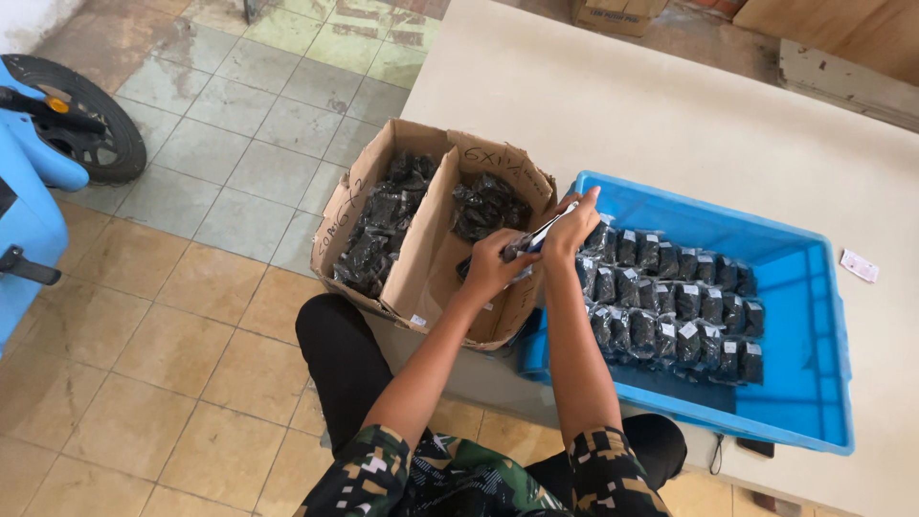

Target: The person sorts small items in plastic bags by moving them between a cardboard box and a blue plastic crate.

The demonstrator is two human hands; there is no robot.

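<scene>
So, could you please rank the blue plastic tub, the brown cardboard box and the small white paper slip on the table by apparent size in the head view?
1. Blue plastic tub, largest.
2. Brown cardboard box, somewhat smaller, though its tilt makes the margin unsure.
3. Small white paper slip, clearly smallest.

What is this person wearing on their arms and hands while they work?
Both hands are bare, with no gloves: the left hand and the right hand. The forearms are uncovered too. Short sleeves in a pixelated camouflage print of green, black, white and tan end near the elbows, the left sleeve and the right sleeve. No watch or rings can be made out.
</scene>
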